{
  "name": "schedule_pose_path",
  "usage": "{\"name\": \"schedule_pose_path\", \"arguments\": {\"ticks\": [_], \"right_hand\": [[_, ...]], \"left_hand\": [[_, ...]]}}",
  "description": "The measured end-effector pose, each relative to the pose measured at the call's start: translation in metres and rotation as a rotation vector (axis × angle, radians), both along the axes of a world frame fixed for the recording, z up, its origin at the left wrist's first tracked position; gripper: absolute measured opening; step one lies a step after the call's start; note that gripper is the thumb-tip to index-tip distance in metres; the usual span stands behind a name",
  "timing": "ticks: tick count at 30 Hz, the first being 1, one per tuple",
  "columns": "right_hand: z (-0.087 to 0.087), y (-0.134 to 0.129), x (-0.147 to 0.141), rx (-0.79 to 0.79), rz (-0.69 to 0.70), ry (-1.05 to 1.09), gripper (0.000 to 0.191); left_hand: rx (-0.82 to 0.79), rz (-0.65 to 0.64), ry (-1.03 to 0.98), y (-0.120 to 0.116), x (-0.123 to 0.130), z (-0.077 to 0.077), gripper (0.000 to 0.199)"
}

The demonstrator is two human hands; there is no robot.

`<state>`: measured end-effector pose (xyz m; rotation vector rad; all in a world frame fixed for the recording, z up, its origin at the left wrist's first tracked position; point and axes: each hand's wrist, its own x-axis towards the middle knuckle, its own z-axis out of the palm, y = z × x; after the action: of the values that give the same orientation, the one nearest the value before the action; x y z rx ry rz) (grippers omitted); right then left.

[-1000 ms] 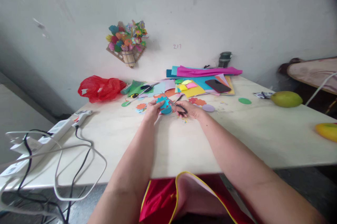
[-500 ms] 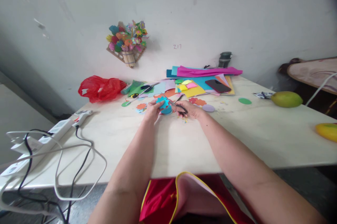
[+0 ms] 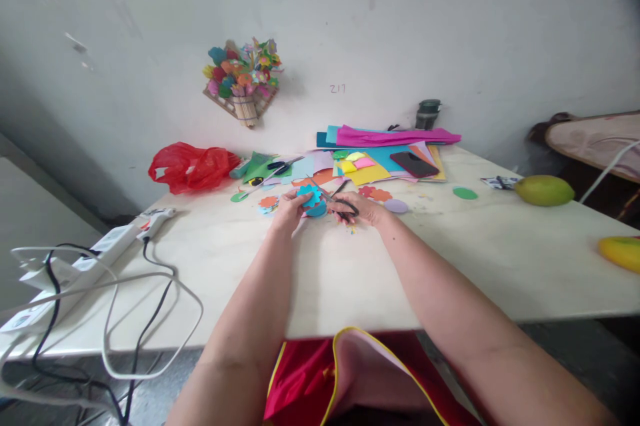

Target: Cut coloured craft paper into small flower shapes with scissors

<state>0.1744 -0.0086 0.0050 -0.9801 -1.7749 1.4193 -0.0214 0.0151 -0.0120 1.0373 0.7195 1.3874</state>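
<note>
Over the middle of the table, my left hand (image 3: 289,209) pinches a blue flower-shaped paper cutout (image 3: 310,197) with a scalloped edge. My right hand (image 3: 364,207) is closed around the black handles of a pair of scissors (image 3: 345,208). The scissors' blades point left and lie at the cutout's right edge. Beneath the cutout rests a blue paper round (image 3: 317,211), partly covered. Orange flower cutouts (image 3: 382,195) and a lilac paper oval (image 3: 396,206) lie just right of my right hand. Another orange flower cutout (image 3: 269,202) is left of my left hand.
Coloured paper sheets (image 3: 373,174) with a dark phone (image 3: 414,164) lie at the back. A red plastic bag (image 3: 193,166) and a second pair of scissors (image 3: 280,167) are back left. A power strip (image 3: 75,276) with loose cables is at left, a green mango (image 3: 544,191) at right.
The scissors' blades are spread wider than before, beside the blue flower cutout. Both hands stay in nearly the same place.
</note>
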Motion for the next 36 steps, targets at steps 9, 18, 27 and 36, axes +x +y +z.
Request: {"name": "schedule_pose_path", "arguments": {"ticks": [9,18,27,36], "right_hand": [[-0.0018,0.0025,0.0017,-0.008,0.008,-0.019,0.036],[-0.0001,0.0009,0.0007,0.005,-0.009,-0.036,0.034],[-0.0023,0.0031,0.0020,0.003,-0.010,0.006,0.033],[0.0022,0.0000,0.0001,0.001,-0.037,0.024,0.032]], "left_hand": [[0.000,-0.013,0.012,-0.0003,-0.0008,0.0004,0.029],[-0.007,-0.010,0.017,-0.0002,-0.0001,0.0001,0.026],[-0.011,-0.011,0.012,-0.0010,-0.0003,0.0012,0.027],[-0.036,-0.104,0.034,-0.0070,0.0001,0.0049,0.028]]}}
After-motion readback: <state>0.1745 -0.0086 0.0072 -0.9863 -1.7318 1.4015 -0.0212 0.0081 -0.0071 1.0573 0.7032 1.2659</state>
